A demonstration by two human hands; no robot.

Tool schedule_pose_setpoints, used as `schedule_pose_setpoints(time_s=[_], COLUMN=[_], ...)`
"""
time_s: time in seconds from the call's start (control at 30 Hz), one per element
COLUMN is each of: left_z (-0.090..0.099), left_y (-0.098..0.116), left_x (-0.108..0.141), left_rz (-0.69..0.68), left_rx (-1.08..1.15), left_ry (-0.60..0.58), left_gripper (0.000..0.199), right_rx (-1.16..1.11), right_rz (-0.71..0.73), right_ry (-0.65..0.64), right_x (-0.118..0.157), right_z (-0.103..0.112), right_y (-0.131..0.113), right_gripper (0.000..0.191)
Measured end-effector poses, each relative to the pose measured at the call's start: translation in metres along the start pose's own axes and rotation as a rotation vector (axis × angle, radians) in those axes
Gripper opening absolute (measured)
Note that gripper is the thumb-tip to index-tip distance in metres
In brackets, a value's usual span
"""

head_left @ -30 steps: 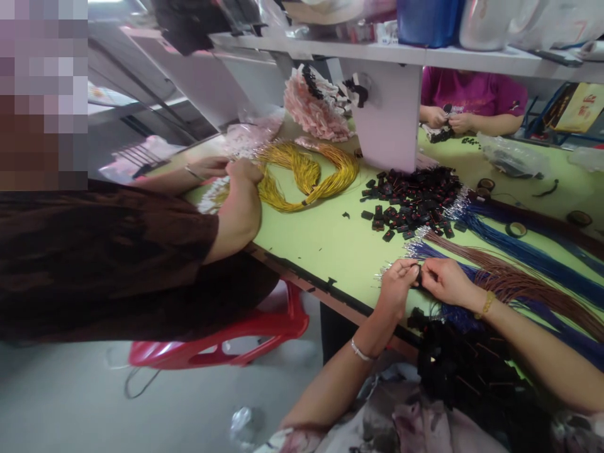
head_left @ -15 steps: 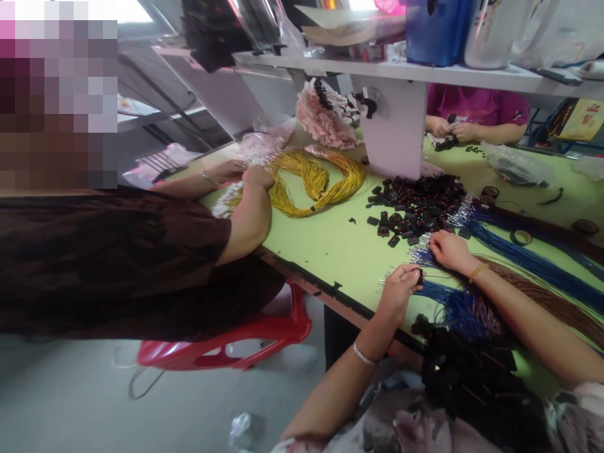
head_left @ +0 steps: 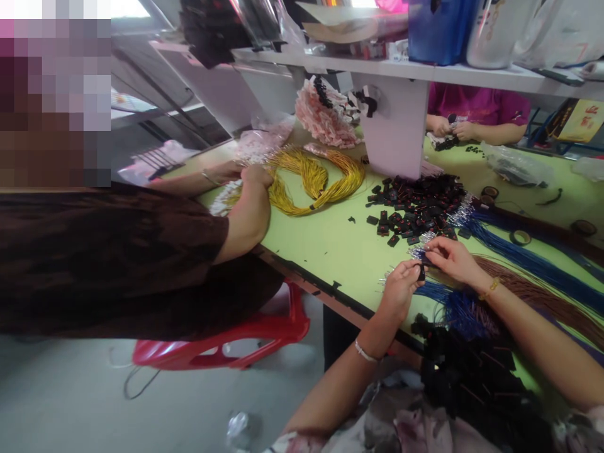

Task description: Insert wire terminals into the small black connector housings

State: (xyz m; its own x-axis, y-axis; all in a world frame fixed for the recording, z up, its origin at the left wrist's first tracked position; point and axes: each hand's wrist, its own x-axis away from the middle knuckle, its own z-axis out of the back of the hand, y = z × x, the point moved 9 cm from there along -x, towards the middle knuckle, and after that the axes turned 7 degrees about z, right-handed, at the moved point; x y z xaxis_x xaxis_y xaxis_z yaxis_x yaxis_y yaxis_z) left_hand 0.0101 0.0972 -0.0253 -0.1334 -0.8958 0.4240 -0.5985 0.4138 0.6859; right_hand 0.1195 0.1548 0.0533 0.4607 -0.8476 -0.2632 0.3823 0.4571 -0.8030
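My left hand (head_left: 400, 290) pinches a small black connector (head_left: 421, 272) near the table's front edge. Just to its right, my right hand (head_left: 450, 259) has its fingers pinched at the silvery wire tips (head_left: 419, 250); what lies between the fingertips is too small to tell. Blue wires (head_left: 465, 311) run beneath both hands, and brown wires (head_left: 523, 289) pass under the right forearm. Beyond the hands spreads a pile of black connectors (head_left: 415, 204). A heap of black pieces (head_left: 472, 365) lies close to my body.
At the left, a person's hands (head_left: 255, 176) work beside a yellow wire bundle (head_left: 306, 173). Across the table another person's hands (head_left: 453, 129) hold small parts. A white shelf (head_left: 330, 63) stands over the table, with tape rolls (head_left: 520, 237) at right and a red stool (head_left: 226, 346) below.
My right hand has shifted slightly right, turned at the wrist, and its fingers now point toward the connector. My left hand has barely moved and keeps the connector.
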Motion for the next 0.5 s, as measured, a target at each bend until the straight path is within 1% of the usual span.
schedule_pose_setpoints(time_s=[0.1,0.17,0.33,0.5], left_z=[-0.001,0.000,0.004,0.005], left_y=[-0.001,-0.002,-0.005,-0.005], left_x=[-0.002,-0.002,-0.004,-0.005], left_rz=[0.001,0.003,0.012,0.014], left_rx=[0.015,0.018,0.035,0.048], left_ry=[-0.014,-0.019,-0.018,-0.024], left_gripper=[0.035,0.035,0.034,0.033], right_rx=[-0.110,-0.120,-0.044,0.006], right_rz=[-0.026,-0.024,0.005,-0.027], right_ry=[0.046,0.072,0.067,0.017], right_x=[0.008,0.012,0.015,0.024], right_z=[-0.001,0.001,0.003,-0.005], right_y=[-0.001,-0.003,-0.013,-0.007], right_gripper=[0.013,0.011,0.015,0.015])
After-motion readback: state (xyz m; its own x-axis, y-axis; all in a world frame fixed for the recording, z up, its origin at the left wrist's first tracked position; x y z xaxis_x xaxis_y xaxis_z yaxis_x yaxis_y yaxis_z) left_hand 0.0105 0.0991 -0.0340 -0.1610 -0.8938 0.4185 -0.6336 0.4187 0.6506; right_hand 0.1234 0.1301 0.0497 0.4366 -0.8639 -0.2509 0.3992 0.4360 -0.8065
